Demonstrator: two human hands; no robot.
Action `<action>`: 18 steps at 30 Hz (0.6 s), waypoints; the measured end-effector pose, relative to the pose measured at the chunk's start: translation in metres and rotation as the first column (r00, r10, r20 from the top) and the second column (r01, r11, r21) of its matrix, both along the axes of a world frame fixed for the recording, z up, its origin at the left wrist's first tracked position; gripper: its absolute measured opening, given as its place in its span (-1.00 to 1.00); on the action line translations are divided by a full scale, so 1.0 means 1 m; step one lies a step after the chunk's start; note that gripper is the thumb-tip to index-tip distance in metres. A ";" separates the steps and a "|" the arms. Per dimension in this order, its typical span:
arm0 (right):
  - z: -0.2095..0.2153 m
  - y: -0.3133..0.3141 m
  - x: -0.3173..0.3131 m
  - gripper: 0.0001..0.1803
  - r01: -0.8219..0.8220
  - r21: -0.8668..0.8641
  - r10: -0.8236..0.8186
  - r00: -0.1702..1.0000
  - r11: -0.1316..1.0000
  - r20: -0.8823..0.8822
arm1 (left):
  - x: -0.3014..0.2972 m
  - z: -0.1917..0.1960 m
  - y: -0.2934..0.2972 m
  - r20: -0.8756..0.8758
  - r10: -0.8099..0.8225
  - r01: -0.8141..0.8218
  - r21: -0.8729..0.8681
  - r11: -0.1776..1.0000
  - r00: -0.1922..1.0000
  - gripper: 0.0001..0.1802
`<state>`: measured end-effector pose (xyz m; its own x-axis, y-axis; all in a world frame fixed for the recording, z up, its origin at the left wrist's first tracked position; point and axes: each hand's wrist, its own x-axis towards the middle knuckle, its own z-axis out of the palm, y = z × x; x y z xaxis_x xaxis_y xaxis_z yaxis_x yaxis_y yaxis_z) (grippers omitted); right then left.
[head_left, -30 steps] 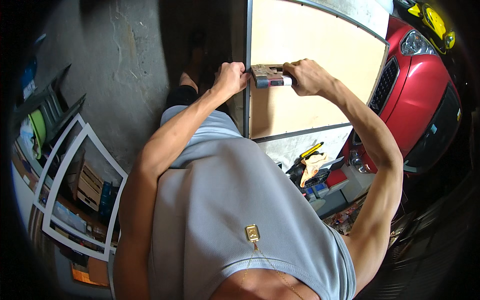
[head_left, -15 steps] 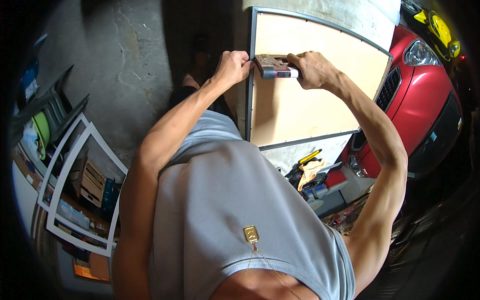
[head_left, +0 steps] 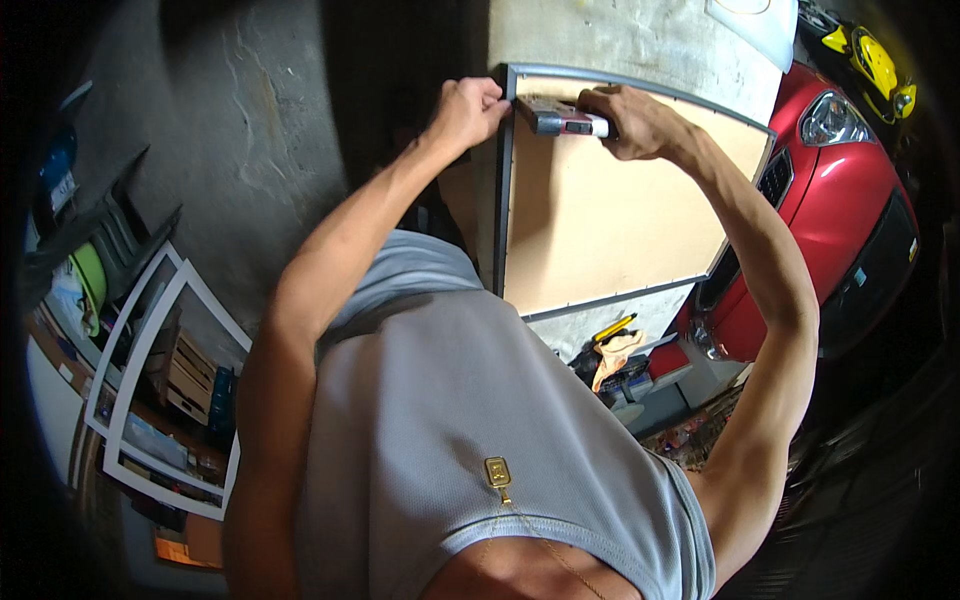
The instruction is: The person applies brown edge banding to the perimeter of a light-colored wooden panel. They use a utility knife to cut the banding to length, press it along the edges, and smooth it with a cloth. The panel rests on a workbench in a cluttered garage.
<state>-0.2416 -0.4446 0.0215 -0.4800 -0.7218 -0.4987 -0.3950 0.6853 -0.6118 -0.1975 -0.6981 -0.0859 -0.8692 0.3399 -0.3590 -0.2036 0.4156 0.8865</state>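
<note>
A dark-rimmed frame (head_left: 504, 220) lies back side up, with a pale tan backing board (head_left: 610, 210) inside it and small metal tabs along the inner edge. My right hand (head_left: 635, 120) is wrapped round the handle of a staple gun (head_left: 570, 120), whose nose points left at the frame's left rim near the far corner. Opposite it, my left hand (head_left: 470, 110) is closed, its curled fingers against the outer side of that rim. The tool's body hides part of the rim there, and its exact contact with the rim cannot be made out.
A pale concrete-looking surface (head_left: 560, 35) lies under the frame. A red car (head_left: 840, 220) stands close on the right, a yellow vehicle (head_left: 875, 65) beyond it. Nearer are a yellow-handled tool (head_left: 615, 326) and a cloth (head_left: 618, 355). White frames (head_left: 120, 430) and grey chairs (head_left: 130, 215) stand left.
Both hands and the staple gun have shifted along the left rim toward the frame's far corner. The frame sits lower in the picture.
</note>
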 end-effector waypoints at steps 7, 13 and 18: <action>0.039 -0.027 -0.007 -0.60 0.015 0.264 -0.003 0.999 0.964 -0.045 | 0.005 -0.001 0.003 -0.019 -0.035 0.036 0.089 0.995 0.999 -0.83; 0.069 0.015 -0.050 -0.57 0.118 0.143 -0.089 0.977 0.983 -0.194 | -0.023 0.023 0.011 -0.292 -0.100 0.036 -0.218 0.975 0.951 -0.26; -0.032 -0.002 -0.091 -0.18 0.494 0.162 -0.279 0.698 0.854 -0.660 | -0.070 0.034 0.044 -0.077 -0.679 0.517 -0.588 0.622 0.730 -0.20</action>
<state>-0.3328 -0.4471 -0.0106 -0.9501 -0.2640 -0.1660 -0.2543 0.9640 -0.0775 -0.2674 -0.6539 -0.0517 -0.6195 0.6621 -0.4217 0.4631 0.7420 0.4847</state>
